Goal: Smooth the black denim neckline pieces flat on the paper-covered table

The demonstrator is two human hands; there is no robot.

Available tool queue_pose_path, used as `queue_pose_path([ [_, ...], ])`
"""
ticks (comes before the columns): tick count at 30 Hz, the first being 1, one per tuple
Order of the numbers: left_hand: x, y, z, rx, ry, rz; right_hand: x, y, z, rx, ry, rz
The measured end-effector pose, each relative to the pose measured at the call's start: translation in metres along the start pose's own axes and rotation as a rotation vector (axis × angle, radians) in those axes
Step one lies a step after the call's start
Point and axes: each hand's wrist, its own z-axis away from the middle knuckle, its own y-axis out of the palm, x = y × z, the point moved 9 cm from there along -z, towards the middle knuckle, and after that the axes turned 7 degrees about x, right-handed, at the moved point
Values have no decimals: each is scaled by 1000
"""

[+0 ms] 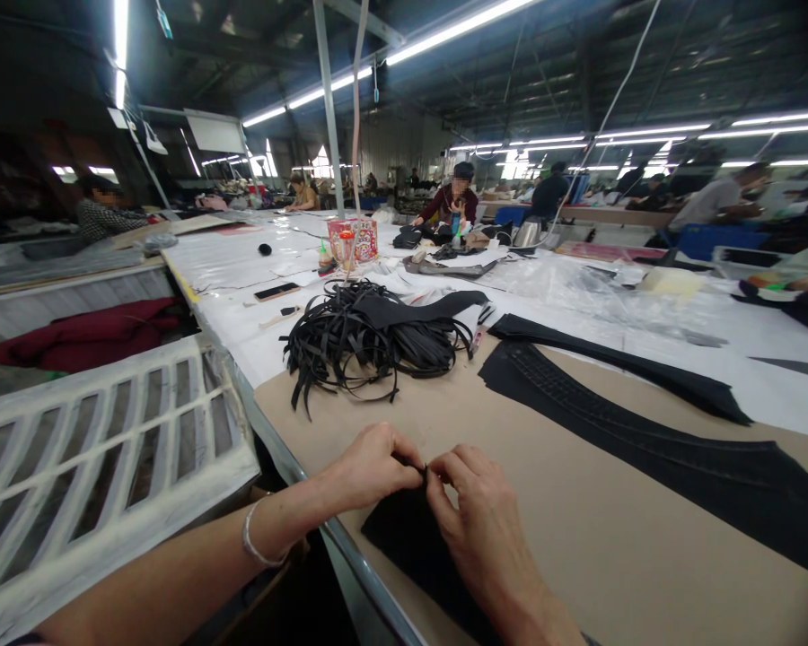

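Note:
My left hand (381, 468) and my right hand (478, 511) meet over the near edge of the table, fingertips almost touching. Both pinch the top edge of a black fabric piece (408, 534), which lies partly under my right hand and forearm. Just beyond them is a tangled heap of thin black strips (377, 336), with a wider black piece lying across its top. To the right, a stack of long curved black panels (619, 431) shows rows of marks along its length. A narrower black piece (619, 359) lies behind that stack.
Tan board (646, 547) covers the near tabletop, with a metal edge (370, 583) in front. On the left stands a white slatted rack (108, 449) near dark red cloth (94, 332). Farther back are a red patterned box (362, 240), clear plastic sheeting (579, 292) and co-workers, one in dark red (444, 202).

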Motion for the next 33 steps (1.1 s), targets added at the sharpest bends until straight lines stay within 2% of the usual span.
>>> queue_pose_path([
  [10,15,-3,-3,38,-81,178,-14,-6,5,15,107,-151],
  [16,18,-3,-6,75,-67,273,-29,-3,2,174,254,-496],
  [20,18,-6,-7,70,-37,272,-45,-1,2,178,323,-616],
  [22,15,-4,-7,81,-15,263,-46,6,2,233,323,-618],
  [26,6,-2,-7,108,29,228,-29,20,1,384,260,-594],
  [33,1,-3,-3,135,50,217,-22,20,-4,374,215,-590],
])
